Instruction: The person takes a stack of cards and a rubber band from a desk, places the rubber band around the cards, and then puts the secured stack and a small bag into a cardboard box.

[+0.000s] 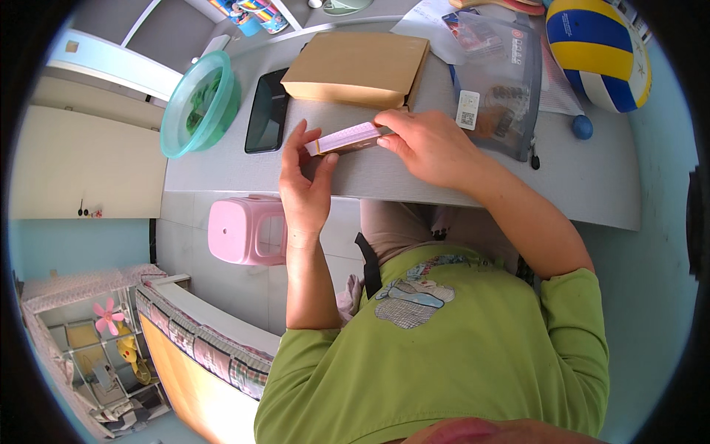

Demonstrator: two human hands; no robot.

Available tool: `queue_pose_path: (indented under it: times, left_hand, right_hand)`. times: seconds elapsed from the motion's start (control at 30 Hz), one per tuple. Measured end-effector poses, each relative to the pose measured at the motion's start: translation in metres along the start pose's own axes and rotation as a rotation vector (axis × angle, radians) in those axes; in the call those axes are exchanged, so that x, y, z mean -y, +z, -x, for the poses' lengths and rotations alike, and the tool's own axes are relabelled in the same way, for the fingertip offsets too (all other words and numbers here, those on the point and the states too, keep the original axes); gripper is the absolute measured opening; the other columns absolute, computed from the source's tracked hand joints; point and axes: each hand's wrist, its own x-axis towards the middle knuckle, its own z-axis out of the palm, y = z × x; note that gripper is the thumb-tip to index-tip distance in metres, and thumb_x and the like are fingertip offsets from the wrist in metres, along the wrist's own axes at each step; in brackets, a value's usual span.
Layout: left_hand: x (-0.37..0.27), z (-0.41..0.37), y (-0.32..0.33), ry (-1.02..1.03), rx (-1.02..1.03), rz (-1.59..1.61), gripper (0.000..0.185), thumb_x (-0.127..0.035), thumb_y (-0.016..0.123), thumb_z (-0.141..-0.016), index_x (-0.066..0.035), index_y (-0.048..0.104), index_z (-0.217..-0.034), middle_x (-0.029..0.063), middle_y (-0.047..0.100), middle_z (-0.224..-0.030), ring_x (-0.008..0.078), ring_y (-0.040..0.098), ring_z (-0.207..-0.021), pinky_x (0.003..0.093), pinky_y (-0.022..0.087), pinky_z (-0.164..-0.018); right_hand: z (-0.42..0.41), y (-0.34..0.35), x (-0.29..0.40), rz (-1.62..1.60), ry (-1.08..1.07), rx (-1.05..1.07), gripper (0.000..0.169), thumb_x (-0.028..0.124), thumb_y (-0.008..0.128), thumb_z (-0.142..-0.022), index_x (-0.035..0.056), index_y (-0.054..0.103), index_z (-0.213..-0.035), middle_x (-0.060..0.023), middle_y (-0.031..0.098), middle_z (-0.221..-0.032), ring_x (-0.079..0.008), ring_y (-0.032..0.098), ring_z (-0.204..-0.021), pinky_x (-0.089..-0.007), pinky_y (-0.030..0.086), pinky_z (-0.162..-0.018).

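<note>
Between my two hands, above the front part of the grey desk, is a small slim box with a pink patterned face, a dark side and a yellow edge at its left end. The fingers and thumb of my left hand hold that left end. My right hand pinches the right end between thumb and forefinger. Just behind lies a closed brown cardboard box. A black smartphone lies flat to the left of my left hand.
A green plastic basin with green items stands at the desk's left. On the right are a grey zip pouch, a small blue ball and a volleyball. Below the desk's front edge stands a pink plastic stool.
</note>
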Motion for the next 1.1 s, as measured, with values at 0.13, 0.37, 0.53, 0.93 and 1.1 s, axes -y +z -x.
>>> queue_pose_path:
  times: [0.13, 0.37, 0.53, 0.93, 1.1]
  left_hand:
    - [0.000, -0.001, -0.001, -0.048, -0.036, 0.053, 0.034, 0.000, 0.066, -0.081, 0.000, 0.054, -0.113, 0.0080, 0.061, -0.100, 0.0152, 0.058, -0.089, 0.0276, 0.046, -0.083]
    - [0.001, -0.002, 0.001, 0.004, -0.085, -0.005, 0.027, 0.000, 0.068, -0.079, -0.001, 0.062, -0.105, 0.0073, 0.067, -0.095, 0.0138, 0.063, -0.087, 0.0269, 0.050, -0.079]
    - [-0.003, -0.003, 0.004, 0.008, -0.086, 0.019, 0.027, 0.004, 0.066, -0.080, -0.002, 0.062, -0.106, 0.0067, 0.068, -0.096, 0.0132, 0.064, -0.090, 0.0262, 0.050, -0.082]
    - [0.005, -0.003, 0.000, 0.046, -0.012, 0.222, 0.025, -0.001, 0.065, -0.084, 0.001, 0.059, -0.108, 0.0056, 0.063, -0.099, 0.0098, 0.057, -0.088, 0.0233, 0.048, -0.080]
    - [0.007, -0.002, 0.007, 0.035, -0.028, 0.228, 0.032, 0.001, 0.069, -0.080, 0.001, 0.058, -0.109, 0.0052, 0.062, -0.096, 0.0106, 0.058, -0.088, 0.0236, 0.048, -0.079]
  right_hand:
    - [0.000, 0.010, -0.005, 0.018, -0.030, -0.007, 0.025, 0.015, 0.058, -0.086, 0.0030, 0.052, -0.108, -0.0180, 0.063, -0.089, -0.0383, 0.059, -0.076, -0.0453, 0.046, -0.063]
    - [-0.004, 0.020, -0.002, 0.221, 0.073, 0.054, 0.029, 0.023, 0.054, -0.090, 0.0001, 0.048, -0.107, -0.0186, 0.063, -0.080, -0.0376, 0.060, -0.068, -0.0461, 0.046, -0.058]
    - [-0.004, 0.024, -0.003, 0.277, 0.032, 0.012, 0.028, 0.025, 0.053, -0.091, -0.0002, 0.047, -0.102, -0.0181, 0.062, -0.075, -0.0366, 0.060, -0.062, -0.0465, 0.045, -0.054]
    - [-0.003, 0.025, 0.000, 0.262, 0.043, -0.024, 0.027, 0.027, 0.056, -0.089, 0.0024, 0.047, -0.097, -0.0168, 0.061, -0.070, -0.0370, 0.061, -0.062, -0.0470, 0.045, -0.053]
    - [-0.002, 0.027, -0.005, 0.253, 0.008, -0.033, 0.026, 0.026, 0.056, -0.089, 0.0024, 0.047, -0.095, -0.0170, 0.061, -0.070, -0.0371, 0.061, -0.062, -0.0470, 0.045, -0.053]
